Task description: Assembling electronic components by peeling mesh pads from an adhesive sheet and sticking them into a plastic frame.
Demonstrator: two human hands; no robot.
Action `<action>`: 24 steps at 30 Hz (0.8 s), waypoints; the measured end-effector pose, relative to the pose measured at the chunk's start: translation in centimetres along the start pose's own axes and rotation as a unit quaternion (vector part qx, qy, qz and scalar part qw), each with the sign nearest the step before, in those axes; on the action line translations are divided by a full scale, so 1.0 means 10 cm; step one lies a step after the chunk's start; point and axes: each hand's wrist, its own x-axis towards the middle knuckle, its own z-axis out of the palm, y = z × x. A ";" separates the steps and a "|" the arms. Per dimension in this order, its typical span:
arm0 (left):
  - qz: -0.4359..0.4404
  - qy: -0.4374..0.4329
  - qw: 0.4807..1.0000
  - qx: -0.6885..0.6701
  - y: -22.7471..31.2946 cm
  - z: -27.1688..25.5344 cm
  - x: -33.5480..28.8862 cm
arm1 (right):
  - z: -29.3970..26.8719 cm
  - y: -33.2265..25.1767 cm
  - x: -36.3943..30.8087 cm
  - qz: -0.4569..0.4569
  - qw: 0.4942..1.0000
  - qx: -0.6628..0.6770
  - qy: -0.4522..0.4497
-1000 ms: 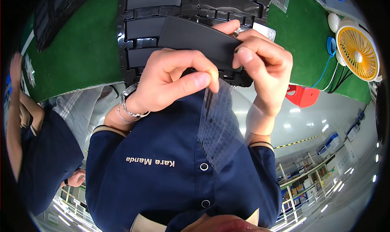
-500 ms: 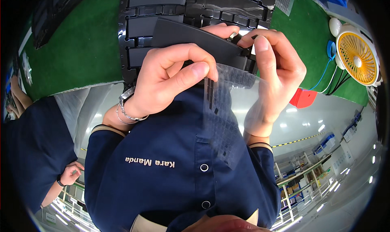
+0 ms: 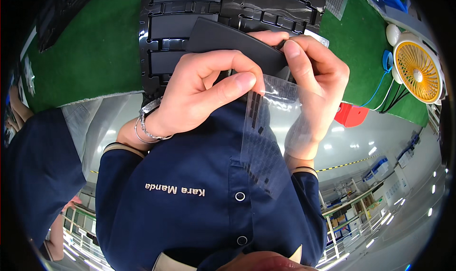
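The left hand (image 3: 199,93) has its thumb and forefinger pinched together on the top edge of a clear plastic film (image 3: 266,133), thumb tip flat against the sheet where it meets the black panel (image 3: 232,41). The other fingers curl over the panel's near edge. The right hand (image 3: 311,81) holds the panel's right end, thumb laid along its top and fingers wrapped down behind the film, showing through it.

The film looks thin, limp and very light – it hangs in a loose curve from the pinch down over the shirt front, with rows of small dark marks on it. It would crease or tear if pulled hard, and its surface looks slick, so the corner or edge is the place to grip, with fingertips only. The panel appears stiff and smooth, a flat dark slab that is best held by its ends.

Both wrists are bent inward, hands close together in the middle of the view, just in front of the chest; a silver bracelet (image 3: 147,128) sits on the left wrist. Farther off lies a black moulded tray (image 3: 190,10) on a green mat (image 3: 95,48) – and at far right a yellow fan (image 3: 418,71), with a red object (image 3: 351,115) nearer.
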 end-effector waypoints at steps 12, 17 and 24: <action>-0.002 -0.006 1.000 -0.005 0.00 -0.01 0.01 | 0.02 0.01 0.00 0.010 1.000 0.015 0.008; 0.004 -0.004 1.000 0.004 0.00 -0.01 0.00 | 0.01 0.00 0.01 0.002 1.000 0.007 0.005; 0.010 0.000 1.000 0.005 -0.01 -0.01 0.00 | 0.02 -0.03 0.01 0.005 1.000 0.002 0.010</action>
